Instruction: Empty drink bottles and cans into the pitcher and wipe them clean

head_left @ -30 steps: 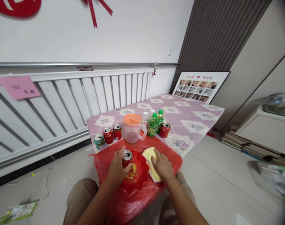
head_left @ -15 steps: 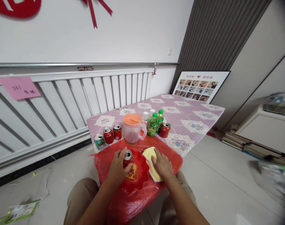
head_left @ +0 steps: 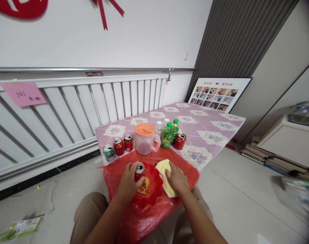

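Note:
My left hand point(head_left: 128, 181) is wrapped round a red drink can point(head_left: 140, 171), which stands upright on a red scalloped tray point(head_left: 154, 195) with a yellow print. The can's top faces up. Over a folded yellow cloth point(head_left: 167, 183) at the tray's right edge lies my right hand point(head_left: 178, 178), its fingers curled on the cloth and the fingertips partly out of sight. Just behind the tray stands a clear pitcher point(head_left: 144, 144) with an orange lid and a little brownish liquid at the bottom.
Red plastic sheeting point(head_left: 144, 222) covers the table's near end, over a floral tablecloth point(head_left: 210, 123). Left of the pitcher are a green can point(head_left: 109, 153) and two red cans point(head_left: 118, 146). Green-capped bottles point(head_left: 167, 136) and another red can point(head_left: 180, 141) stand right. A radiator point(head_left: 75, 108) lines the wall.
The whole view has shifted slightly. Both hands keep nearly the same places, the left on the can and the right on the cloth.

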`<state>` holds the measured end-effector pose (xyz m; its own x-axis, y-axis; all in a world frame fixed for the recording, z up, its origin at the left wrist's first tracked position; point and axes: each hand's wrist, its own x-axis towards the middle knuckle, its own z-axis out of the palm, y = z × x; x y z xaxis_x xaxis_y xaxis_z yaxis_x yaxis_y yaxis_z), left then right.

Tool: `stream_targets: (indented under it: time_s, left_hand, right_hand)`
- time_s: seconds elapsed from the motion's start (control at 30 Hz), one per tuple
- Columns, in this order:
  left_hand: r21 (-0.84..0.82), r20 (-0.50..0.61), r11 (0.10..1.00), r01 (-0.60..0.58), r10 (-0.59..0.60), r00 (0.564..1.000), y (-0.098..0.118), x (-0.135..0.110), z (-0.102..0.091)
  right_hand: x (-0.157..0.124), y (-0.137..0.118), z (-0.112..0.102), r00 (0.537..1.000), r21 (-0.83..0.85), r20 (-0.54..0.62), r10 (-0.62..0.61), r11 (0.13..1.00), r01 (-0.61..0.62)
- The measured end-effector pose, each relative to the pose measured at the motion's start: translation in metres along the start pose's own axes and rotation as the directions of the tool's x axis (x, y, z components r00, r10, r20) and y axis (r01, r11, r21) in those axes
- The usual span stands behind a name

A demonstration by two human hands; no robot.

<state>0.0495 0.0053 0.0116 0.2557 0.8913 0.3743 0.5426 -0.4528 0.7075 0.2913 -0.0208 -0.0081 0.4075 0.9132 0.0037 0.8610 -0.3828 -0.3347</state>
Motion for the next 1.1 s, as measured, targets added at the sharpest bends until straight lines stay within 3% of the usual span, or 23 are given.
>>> stream_targets:
  time_s: [0.2, 0.43, 0.87, 1.1]
  left_hand:
    - [-0.013, 0.005, 1.000, 0.001, -0.001, 1.000, 0.001, 0.000, 0.000]
    - [-0.064, -0.076, 0.998, -0.024, 0.019, 0.997, -0.012, 0.000, 0.012]
    - [-0.191, -0.118, 0.979, 0.070, -0.094, 0.988, -0.017, 0.001, 0.023]
    - [-0.226, -0.003, 0.959, 0.170, -0.176, 0.984, -0.020, -0.004, 0.024]
  right_hand:
    - [0.000, 0.000, 0.002, 1.000, -0.002, 0.006, 0.008, 1.000, -0.008]
    - [0.000, 0.000, -0.002, 1.000, -0.008, 0.015, 0.007, 1.000, -0.006]
    - [-0.002, -0.001, -0.007, 1.000, -0.044, 0.023, 0.013, 0.999, -0.012]
    - [0.001, 0.004, -0.001, 1.000, -0.041, 0.014, 0.002, 0.999, -0.002]
